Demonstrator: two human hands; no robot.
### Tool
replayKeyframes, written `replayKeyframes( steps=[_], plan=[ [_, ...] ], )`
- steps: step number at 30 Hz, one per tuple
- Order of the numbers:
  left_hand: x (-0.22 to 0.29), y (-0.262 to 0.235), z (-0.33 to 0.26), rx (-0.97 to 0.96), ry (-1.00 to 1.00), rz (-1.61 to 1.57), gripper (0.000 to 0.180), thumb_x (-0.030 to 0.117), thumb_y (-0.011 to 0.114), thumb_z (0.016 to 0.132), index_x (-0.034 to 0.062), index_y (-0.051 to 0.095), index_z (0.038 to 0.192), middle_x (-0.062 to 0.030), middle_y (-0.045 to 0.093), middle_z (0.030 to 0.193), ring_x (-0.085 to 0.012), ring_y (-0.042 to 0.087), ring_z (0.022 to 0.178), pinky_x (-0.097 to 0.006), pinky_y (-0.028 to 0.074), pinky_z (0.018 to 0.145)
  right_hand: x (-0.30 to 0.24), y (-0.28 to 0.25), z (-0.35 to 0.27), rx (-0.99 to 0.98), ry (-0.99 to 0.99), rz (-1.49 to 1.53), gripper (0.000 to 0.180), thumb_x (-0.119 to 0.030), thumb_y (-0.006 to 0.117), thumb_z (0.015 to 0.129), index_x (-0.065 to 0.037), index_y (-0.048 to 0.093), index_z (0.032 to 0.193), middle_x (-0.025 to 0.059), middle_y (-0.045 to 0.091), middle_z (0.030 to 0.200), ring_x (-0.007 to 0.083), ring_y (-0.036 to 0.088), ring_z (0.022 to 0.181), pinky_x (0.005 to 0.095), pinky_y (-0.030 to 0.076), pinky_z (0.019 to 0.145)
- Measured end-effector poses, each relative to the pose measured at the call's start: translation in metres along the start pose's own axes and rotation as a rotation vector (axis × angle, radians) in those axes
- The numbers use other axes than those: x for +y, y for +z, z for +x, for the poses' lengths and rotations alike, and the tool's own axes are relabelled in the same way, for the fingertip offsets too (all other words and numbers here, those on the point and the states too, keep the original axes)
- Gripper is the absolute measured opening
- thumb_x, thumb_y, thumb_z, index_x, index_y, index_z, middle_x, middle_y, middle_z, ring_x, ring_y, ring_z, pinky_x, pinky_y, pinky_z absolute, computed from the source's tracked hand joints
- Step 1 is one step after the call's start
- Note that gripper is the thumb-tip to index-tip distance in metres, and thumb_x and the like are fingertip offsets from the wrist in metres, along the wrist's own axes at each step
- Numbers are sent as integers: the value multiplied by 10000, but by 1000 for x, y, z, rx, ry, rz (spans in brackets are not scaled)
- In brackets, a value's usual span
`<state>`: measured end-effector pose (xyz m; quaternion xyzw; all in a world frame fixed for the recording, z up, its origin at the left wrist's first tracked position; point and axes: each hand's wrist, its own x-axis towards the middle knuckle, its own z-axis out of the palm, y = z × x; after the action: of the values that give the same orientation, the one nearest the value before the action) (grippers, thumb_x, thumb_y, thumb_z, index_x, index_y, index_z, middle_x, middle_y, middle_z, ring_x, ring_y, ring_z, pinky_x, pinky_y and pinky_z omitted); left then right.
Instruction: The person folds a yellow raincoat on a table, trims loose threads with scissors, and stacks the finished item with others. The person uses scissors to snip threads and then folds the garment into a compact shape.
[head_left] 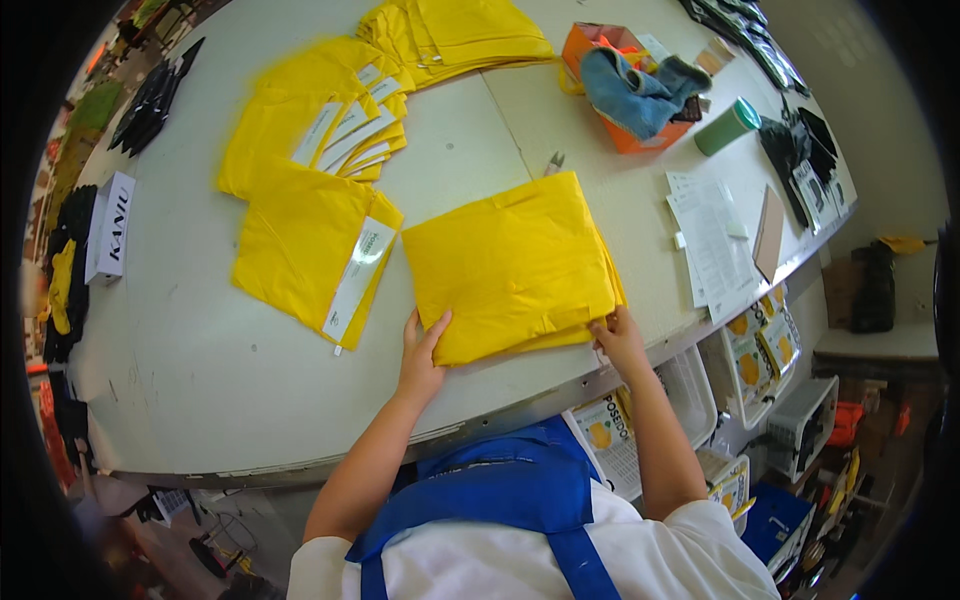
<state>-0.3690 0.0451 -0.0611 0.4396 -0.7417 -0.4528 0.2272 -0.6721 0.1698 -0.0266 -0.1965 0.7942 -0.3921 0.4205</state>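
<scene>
While both hands pinned the near edge:
Grip: left hand point(420, 352) flat, fingers apart, on the folded yellow fabric square point(510, 265); right hand point(618, 336) pinched its near-right corner.
Risk: layers could slip and unfold if one hand lifted.
Surface: grey-white worktable point(180, 330); labelled yellow bags point(310, 250) beyond-left of the grip.
Room: storage bins point(760, 370) right, below the table edge.

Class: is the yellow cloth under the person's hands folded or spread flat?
Folded: the yellow cloth forms a neat square, with layered edges showing at its right side.
</scene>
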Motion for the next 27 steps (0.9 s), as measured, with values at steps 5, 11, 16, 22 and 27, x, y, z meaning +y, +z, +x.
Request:
replayKeyframes(
  steps=[5,11,16,22,27],
  plan=[
    [13,-17,1,7,-212,-256,755,-72,654,735,224,410,1384,-181,298,1424,-363,355,1295,-403,349,1054,-67,-28,49,134,-230,-24,634,-263,690,822,8,376,1301,212,449,1304,240,480,1151,331,424,934],
    [32,13,-22,202,-769,-1658,498,290,557,913,159,339,1342,-111,420,1326,-285,473,1172,-524,398,966,-76,24,51,-125,5,-183,820,-328,726,795,63,256,1342,275,547,1129,294,613,947,355,511,776],
    [73,29,-14,295,-660,-1230,683,174,624,883,131,177,1397,-111,345,1377,-278,382,1258,-450,336,1027,-78,-1,16,-916,255,-594,469,-277,618,885,70,465,1161,181,645,882,181,648,810,298,540,549],
    [74,53,-16,448,-619,-1005,784,188,623,887,24,73,1421,-176,339,1358,-272,369,1263,-386,327,1045,-111,14,111,-387,-412,-533,584,-433,565,885,-46,449,1307,233,583,1089,298,590,973,368,485,824],
    [64,88,-20,390,-566,-695,646,223,552,928,0,143,1376,-195,308,1370,-266,329,1284,-374,286,1060,-94,56,94,-367,-395,-865,738,-513,539,874,25,365,1348,280,479,1273,378,516,1104,414,422,948]
  ],
)
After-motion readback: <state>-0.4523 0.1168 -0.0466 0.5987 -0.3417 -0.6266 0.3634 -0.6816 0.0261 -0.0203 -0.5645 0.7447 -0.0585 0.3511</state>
